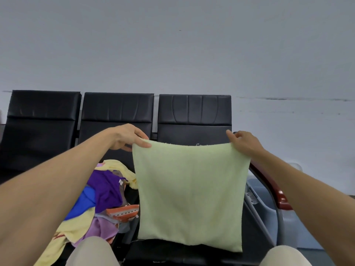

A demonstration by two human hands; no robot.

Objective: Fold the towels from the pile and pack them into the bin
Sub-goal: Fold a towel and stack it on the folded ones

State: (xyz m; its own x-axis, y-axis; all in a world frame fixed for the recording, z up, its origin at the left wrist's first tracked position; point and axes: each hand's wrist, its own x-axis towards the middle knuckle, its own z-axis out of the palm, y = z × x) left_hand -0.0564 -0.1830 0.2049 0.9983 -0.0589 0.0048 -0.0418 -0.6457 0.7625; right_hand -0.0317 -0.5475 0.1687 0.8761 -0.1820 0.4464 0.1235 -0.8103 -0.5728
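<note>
A pale green towel (190, 196) hangs flat and spread wide, held up by its two top corners over the right-hand seat of a row of black seats (194, 114). The left hand (128, 138) pinches the left corner between thumb and fingers (143, 144); the right hand (244, 142) grips the right corner, its fingers curled over the edge. On the next seat to the left lies the pile (103, 192), a jumble of purple, blue, yellow and orange cloth. A pale grey bin (292, 227) stands on the floor past the armrest (282, 198), on the right.
</note>
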